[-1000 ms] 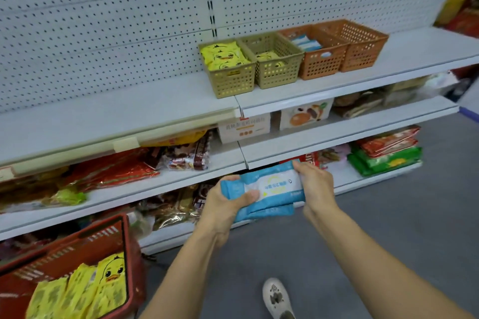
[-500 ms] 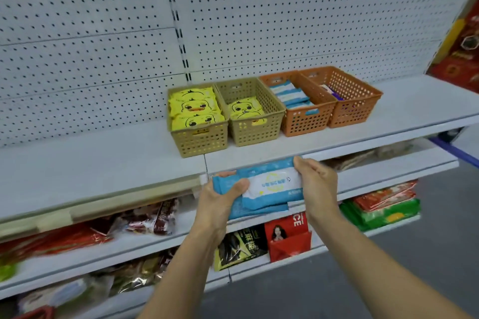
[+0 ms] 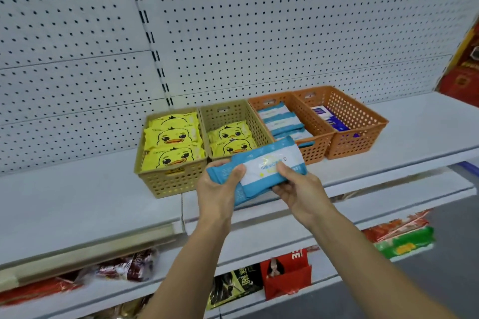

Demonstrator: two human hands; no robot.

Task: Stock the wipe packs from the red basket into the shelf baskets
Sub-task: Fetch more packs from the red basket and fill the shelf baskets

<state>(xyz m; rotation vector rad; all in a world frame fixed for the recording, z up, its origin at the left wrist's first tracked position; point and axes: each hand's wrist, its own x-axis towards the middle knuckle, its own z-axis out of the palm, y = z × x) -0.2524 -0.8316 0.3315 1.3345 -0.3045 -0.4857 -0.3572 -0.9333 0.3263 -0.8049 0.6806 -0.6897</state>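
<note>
Both hands hold a small stack of blue wipe packs (image 3: 261, 163) just in front of the shelf baskets. My left hand (image 3: 220, 189) grips the stack's left end and my right hand (image 3: 298, 189) grips its right end. Behind it stand two tan baskets (image 3: 168, 181) (image 3: 238, 114) with yellow duck packs (image 3: 171, 137), an orange basket (image 3: 315, 150) with blue packs (image 3: 282, 122), and a second orange basket (image 3: 363, 132) with dark blue packs (image 3: 329, 118). The red basket is out of view.
The baskets sit on a white shelf (image 3: 77, 202) backed by a pegboard wall (image 3: 259, 33). Lower shelves carry snack bags (image 3: 124, 267), a red box (image 3: 287, 274) and green packs (image 3: 404, 243). Grey floor shows at the bottom right.
Both hands have lifted the blue packs from low by the lower shelves up to the level of the top shelf baskets. The view rose and the red basket dropped out of sight.
</note>
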